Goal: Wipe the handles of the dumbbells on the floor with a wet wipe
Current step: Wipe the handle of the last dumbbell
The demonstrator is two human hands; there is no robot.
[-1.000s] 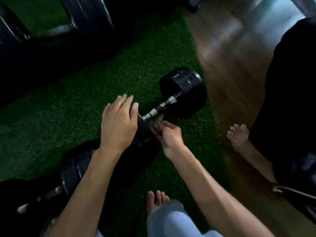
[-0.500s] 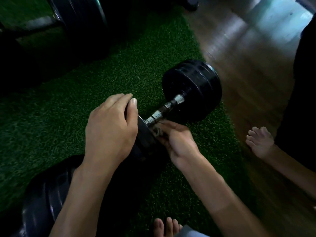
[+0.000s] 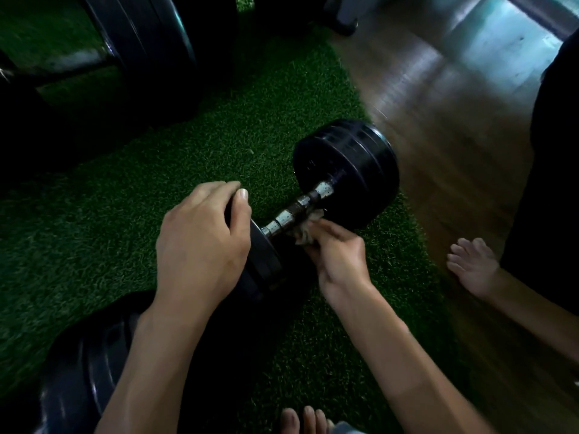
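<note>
Dumbbell lay on green turf. Left hand gripped near weight, steadying. Right hand held wipe against handle. Wiping approx. midway, by my est.; other dumbbells' handles not yet confirmed done.

Both forearms bare, no sleeves, watch or rings in view. Left hand and right hand: short plain nails, no gloves. Bare toes at the bottom edge, no shoe or sock. Light blue-grey trouser knee just beside them, mostly cut off by the frame.
</note>
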